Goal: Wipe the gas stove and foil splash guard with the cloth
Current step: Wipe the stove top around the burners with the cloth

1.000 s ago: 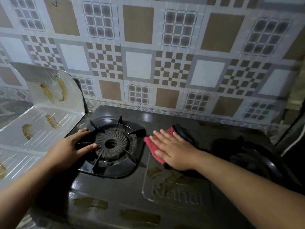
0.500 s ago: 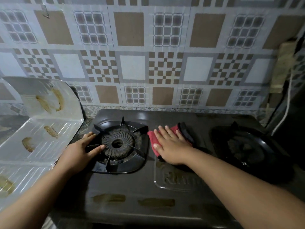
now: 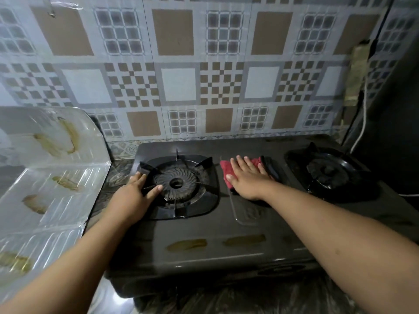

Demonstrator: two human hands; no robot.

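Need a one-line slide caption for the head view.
Right hand presses red cloth flat on gas stove; left hand rests on left burner grate.

Black stove (image 3: 226, 227), red cloth (image 3: 227, 169), brown-stained silver foil guard (image 3: 45, 200).

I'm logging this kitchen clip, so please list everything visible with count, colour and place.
gas stove: 1, black, centre counter, brownish smears along front
burners: 2, black, left and right of stove top
cloth: 1, red with dark edge, flat between burners
foil splash guard: 1, silver with brown stains, left of stove
tiled wall: 1, white-brown patterned, behind
cord: 1, white, far right
left hand: 1, resting on left burner's grate
right hand: 1, pressed flat on cloth
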